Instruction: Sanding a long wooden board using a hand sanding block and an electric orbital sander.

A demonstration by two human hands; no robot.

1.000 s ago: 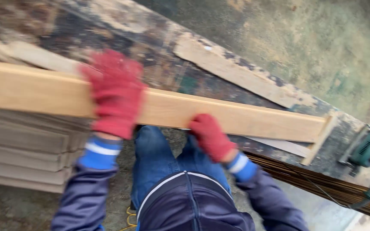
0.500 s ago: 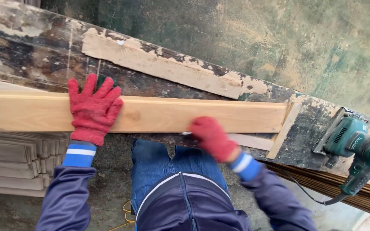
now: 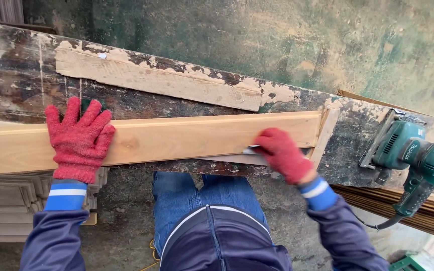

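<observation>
With the pale board (image 3: 177,138) now settled flat on the counter (image 3: 16,85), the left hand (image 3: 79,140) presses open-palmed while the right hand (image 3: 282,153), slid toward the board's end, has closed its grip on a small grey pad (image 3: 251,150).

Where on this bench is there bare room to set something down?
Free: the dark bench top left of the left hand, below the paint-flaked strip. Also between the plank end and the green sander. Crowded: the near edge by the right hand.
</observation>
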